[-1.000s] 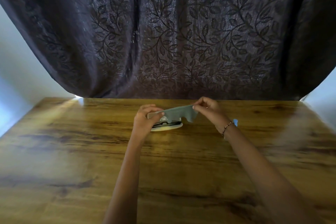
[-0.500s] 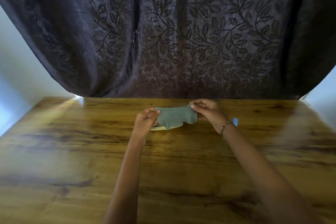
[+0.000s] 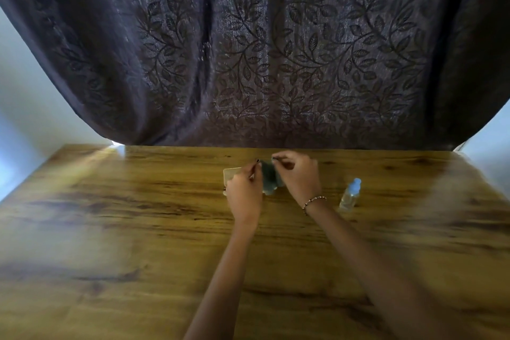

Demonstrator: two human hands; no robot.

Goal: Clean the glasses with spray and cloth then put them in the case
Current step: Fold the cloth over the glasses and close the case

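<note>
1. While both hands work together at the far middle of the desk point(image 3: 138, 229), the task looks to be somewhere in its cloth stage, not at its end.
2. The left hand point(image 3: 244, 190) is closed in a pinch on the left edge of the grey-green cloth point(image 3: 269, 178), thumb and fingers pressed together.
3. The right hand point(image 3: 299, 176) is likewise curled shut, pinching the cloth's upper right edge, so the cloth hangs bunched between the two hands.
4. The glasses cannot be made out; they may be hidden behind the hands or the cloth, so I cannot tell whether the lenses are being wiped at this moment.
5. The case point(image 3: 231, 174), a pale flat shape, lies on the desk just left of and partly behind the left hand; what is in it cannot be seen.
6. The spray bottle point(image 3: 350, 194) stands upright on the desk to the right of the right wrist, apart from both hands, so no spraying is under way.
7. My judgement of what is left: finishing any wiping, laying the cloth aside, setting the glasses into the case and closing it.
8. A dark leaf-patterned curtain point(image 3: 276, 50) hangs behind the far edge of the desk.
</note>
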